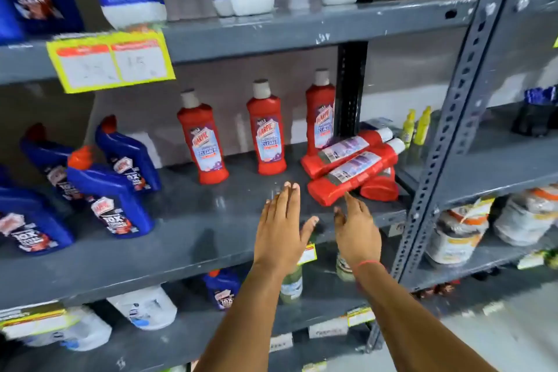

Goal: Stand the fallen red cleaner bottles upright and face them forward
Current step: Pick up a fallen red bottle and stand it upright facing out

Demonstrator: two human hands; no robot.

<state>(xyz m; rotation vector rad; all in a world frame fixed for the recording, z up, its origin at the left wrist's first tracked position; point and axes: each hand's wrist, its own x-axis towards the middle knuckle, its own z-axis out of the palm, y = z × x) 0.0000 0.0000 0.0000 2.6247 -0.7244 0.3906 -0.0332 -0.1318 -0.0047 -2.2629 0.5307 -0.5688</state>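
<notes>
Head view, item record: grey metal shelf [211, 238], middle tier. Standing stock: three red cleaner bottles upright with labels forward, left bottle [203, 142], middle bottle [267, 133], right bottle [320, 118] beside the black upright. Fallen stock: rear fallen bottle [344, 152] and front fallen bottle [351, 174], lying side by side and touching at the right end of the shelf; a third red bottle [381, 186] partly hidden under them. Long axes run diagonally, bases toward the front-left, white caps toward the back-right; back labels face up. Hands: left hand [282, 222] flat and spread, holding nothing; right hand [356, 228] spread, empty, index fingertip at or just short of the front fallen bottle's base. Step judged: reach for first fallen bottle, grasp not made. Next move calls for closing round the front body, tipping base down, turning label forward
</notes>
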